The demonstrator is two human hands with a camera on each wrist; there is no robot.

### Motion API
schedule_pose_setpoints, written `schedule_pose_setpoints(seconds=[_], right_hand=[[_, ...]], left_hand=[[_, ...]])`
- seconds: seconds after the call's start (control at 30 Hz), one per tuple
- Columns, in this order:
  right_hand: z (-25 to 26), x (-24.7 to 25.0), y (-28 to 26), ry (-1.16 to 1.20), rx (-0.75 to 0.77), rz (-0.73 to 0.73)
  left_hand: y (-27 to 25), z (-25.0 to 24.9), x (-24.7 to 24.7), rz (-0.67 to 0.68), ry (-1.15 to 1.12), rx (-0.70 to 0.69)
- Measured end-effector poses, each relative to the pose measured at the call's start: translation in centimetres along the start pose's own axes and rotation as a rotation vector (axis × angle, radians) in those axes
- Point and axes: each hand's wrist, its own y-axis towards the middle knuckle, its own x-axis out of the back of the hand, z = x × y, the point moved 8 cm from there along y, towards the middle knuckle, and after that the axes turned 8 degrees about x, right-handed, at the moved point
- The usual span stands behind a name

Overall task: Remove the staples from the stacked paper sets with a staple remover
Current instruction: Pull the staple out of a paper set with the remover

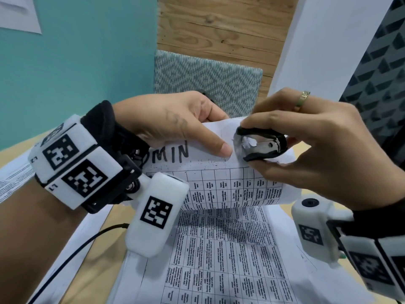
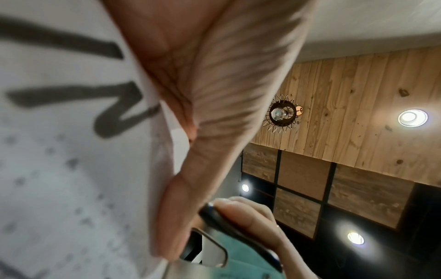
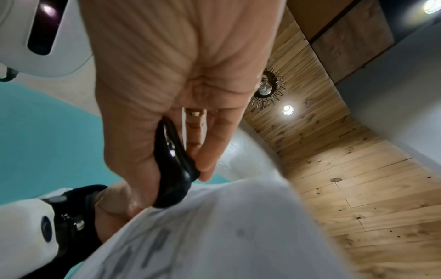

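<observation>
Teal wall [image 1: 76, 69] across upper left of head view; pine-plank wall [image 1: 223, 20] top centre, white pillar [image 1: 324, 40] upper right. Tan table [image 1: 103, 260] along bottom, mostly hidden under loose printed sheets [image 1: 230, 260] w/ grid tables. Woven teal chair back [image 1: 208, 84] at centre, just behind both hands, closing off far side. Open room only at lower left, and there crossed by black cable [image 1: 72, 255].

Held paper set [image 1: 219, 176] at frame centre, lifted off table, top edge curled up, lower edge hanging over flat sheets. Handwritten "MIN" near top. Top right corner torn, ragged.

Left hand [image 1: 175, 121] centre-left, gripping set's top edge: thumb [image 1: 217, 143] pressed flat on front, tip just beside remover, other fingers curled behind. Wrist cam confirms palm [image 2: 214, 75] against sheet.

Right hand [image 1: 317, 150] centre-right, ring [image 1: 302, 100] on one finger, pinching black staple remover [image 1: 262, 143] between thumb below and fingers above. Remover squeezed nearly closed, metal claws at torn corner w/ paper scraps around them; staple itself too small to tell. Right wrist view: remover [image 3: 171, 166] touching paper edge.

Wrist cams also show plank ceiling [image 3: 310, 113], spiky lamp [image 2: 282, 113], recessed spots [image 2: 412, 118].
</observation>
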Motion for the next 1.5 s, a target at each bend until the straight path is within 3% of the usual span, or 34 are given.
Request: schedule_pose_setpoints(seconds=[0.9, 1.5], right_hand=[[0.5, 1.2, -0.3, 0.026, -0.001, -0.063], [-0.3, 2.4, -0.3, 0.079, -0.107, -0.231]], left_hand=[[-0.6, -0.2, -0.4, 0.064, -0.051, 0.004], [-0.7, -2.1, 0.5, -0.176, -0.025, -0.151]])
